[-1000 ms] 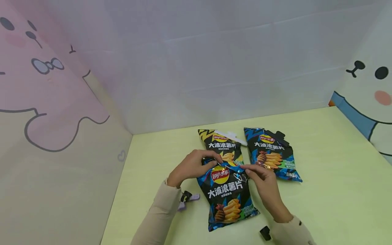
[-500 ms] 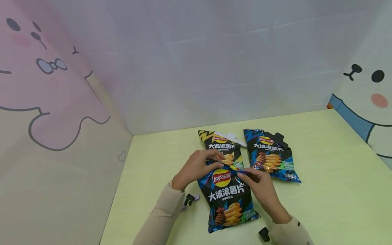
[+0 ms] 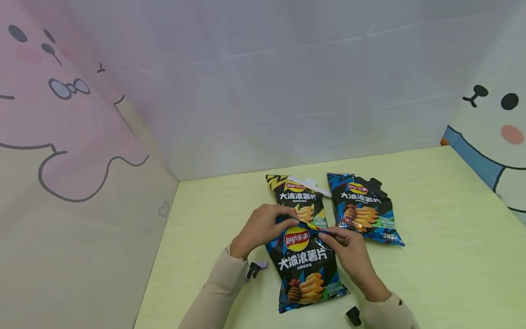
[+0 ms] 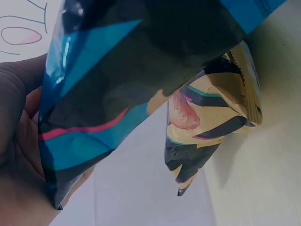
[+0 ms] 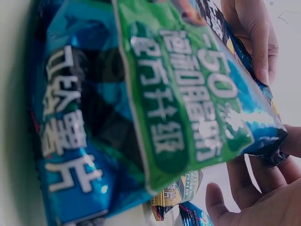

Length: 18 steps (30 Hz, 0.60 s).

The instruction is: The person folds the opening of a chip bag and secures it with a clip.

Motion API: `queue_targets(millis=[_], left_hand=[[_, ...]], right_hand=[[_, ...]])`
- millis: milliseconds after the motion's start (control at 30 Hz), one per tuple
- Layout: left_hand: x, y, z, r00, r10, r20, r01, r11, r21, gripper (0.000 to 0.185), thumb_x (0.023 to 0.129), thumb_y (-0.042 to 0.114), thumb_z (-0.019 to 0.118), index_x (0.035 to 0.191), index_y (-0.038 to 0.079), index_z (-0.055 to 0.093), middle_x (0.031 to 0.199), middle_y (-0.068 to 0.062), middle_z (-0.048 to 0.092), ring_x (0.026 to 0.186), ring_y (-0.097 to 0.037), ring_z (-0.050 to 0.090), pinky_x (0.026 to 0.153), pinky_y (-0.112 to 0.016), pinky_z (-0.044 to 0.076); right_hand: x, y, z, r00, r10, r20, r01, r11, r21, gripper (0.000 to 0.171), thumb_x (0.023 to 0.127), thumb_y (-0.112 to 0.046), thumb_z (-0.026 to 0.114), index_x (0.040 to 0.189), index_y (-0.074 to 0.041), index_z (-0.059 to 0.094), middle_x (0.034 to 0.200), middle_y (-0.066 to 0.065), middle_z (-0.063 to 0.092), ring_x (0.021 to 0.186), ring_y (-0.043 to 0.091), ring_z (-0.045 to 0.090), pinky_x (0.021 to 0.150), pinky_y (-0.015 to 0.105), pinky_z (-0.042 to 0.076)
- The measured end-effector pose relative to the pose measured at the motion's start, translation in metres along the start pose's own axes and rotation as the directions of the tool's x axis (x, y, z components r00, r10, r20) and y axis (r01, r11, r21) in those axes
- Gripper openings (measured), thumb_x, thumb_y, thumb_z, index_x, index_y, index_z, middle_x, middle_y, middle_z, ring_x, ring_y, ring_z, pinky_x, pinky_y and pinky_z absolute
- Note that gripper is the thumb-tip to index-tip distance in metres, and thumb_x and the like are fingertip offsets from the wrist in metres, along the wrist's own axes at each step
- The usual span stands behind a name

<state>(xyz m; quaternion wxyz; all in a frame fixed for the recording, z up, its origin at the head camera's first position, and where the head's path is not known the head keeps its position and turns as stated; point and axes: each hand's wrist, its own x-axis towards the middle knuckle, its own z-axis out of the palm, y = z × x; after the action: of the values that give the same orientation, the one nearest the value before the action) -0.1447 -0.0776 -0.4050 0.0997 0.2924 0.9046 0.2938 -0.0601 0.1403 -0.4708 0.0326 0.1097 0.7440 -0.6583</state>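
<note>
A blue-and-black Lay's potato chip bag (image 3: 306,269) stands tilted in front of me, its top edge folded over. My left hand (image 3: 263,226) pinches that fold near the bag's left corner, thumb on the front. At the right corner my right hand (image 3: 349,249) pinches it as well. In the right wrist view the right hand (image 5: 268,193) has thumb and fingers at the bag's crumpled corner, and the bag's green label (image 5: 169,94) fills the middle. The left wrist view shows the left hand (image 4: 23,141) behind the bag's edge (image 4: 94,94).
Behind lies a yellow-and-black chip bag (image 3: 302,196) with a white clip (image 3: 310,184) across its top, partly hidden. A second blue chip bag (image 3: 363,210) with a black clip (image 3: 371,185) lies right of it. A lilac clip (image 3: 262,264) shows beside the left sleeve.
The bag's top edge has been folded further down toward the front, and my right hand has shifted slightly down with it. The left sleeve now covers more of the lilac clip.
</note>
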Motion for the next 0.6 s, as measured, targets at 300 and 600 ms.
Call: queue_targets(millis=[300,600], left_hand=[[-0.022,-0.005,-0.004,0.983,-0.039,-0.182,0.038,0.999,-0.010,0.040,0.099,0.045,0.062,0.133,0.023,0.064,0.132,0.004,0.068,0.114,-0.019,0.065,0.099,-0.046,0.053],[-0.088,-0.052,-0.017,0.920,-0.189,-0.343,0.196,0.981,-0.015,0.037,0.099,0.036,0.064,0.133,0.022,0.064,0.132,0.001,0.068,0.115,-0.023,0.066,0.096,-0.052,0.053]], right_hand=[[-0.003,0.004,-0.002,1.000,-0.007,-0.014,0.007,1.000,-0.005,0.031,0.097,-0.021,0.069,0.118,0.001,0.072,0.108,0.016,0.077,0.084,0.006,0.072,0.074,0.019,0.058],[-0.002,0.003,-0.001,0.999,-0.034,-0.017,0.033,0.999,-0.022,0.027,0.096,-0.021,0.069,0.116,-0.003,0.074,0.108,0.016,0.077,0.086,0.005,0.070,0.078,0.018,0.057]])
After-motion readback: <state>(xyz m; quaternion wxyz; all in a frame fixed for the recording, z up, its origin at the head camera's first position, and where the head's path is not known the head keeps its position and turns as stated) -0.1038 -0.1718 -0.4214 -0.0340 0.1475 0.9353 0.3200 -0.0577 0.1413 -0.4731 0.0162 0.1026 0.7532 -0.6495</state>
